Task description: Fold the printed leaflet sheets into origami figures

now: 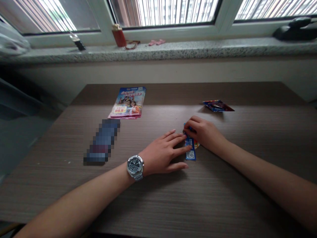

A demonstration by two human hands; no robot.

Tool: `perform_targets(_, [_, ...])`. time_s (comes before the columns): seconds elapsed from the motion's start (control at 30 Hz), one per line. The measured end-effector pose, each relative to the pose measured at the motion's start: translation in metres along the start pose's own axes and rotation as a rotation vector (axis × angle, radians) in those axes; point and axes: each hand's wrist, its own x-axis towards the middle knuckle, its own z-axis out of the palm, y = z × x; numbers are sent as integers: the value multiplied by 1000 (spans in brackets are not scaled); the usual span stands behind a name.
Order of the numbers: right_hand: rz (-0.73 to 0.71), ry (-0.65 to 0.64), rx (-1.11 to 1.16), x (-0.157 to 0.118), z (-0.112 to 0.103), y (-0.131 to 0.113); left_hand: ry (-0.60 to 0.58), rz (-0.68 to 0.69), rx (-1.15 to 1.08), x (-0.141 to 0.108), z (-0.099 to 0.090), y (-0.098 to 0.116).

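A narrow blue folded leaflet point(190, 153) with a QR code lies on the table, a bit of its orange and yellow print showing at the right side. My left hand point(165, 152), a metal watch on its wrist, is spread flat with its fingertips on the leaflet's left edge. At the far end, my right hand point(201, 128) has its fingers pinched together on the leaflet; they hide that part of it. Behind my right hand stands another folded leaflet point(218, 105), dark blue and red, partly sprung apart.
On the wooden table point(148, 201) a stack of printed flyers point(129, 102) lies at the back left. Nearer is a blurred-out dark rectangular object point(102, 142). The granite windowsill point(193, 49) beyond holds a red-brown case with a strap point(119, 35) and a black object point(294, 30).
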Motion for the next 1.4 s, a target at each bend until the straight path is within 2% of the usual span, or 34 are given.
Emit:
perform_targets(0.27, [17, 61, -45, 14, 5, 10, 11, 4, -5, -1, 0, -1])
perform_targets(0.57, [43, 99, 43, 14, 2, 13, 11, -19, 36, -2, -1, -2])
perform_targets(0.73, [25, 112, 146, 0, -5, 12, 12, -44, 64, -1, 0, -9])
perform_targets(0.93, [-19, 51, 229, -23, -10, 6, 14, -80, 62, 1, 1, -14])
perform_targets(1.4, [-88, 10, 170, -50, -11, 0, -27, -69, 50, 0, -2, -13])
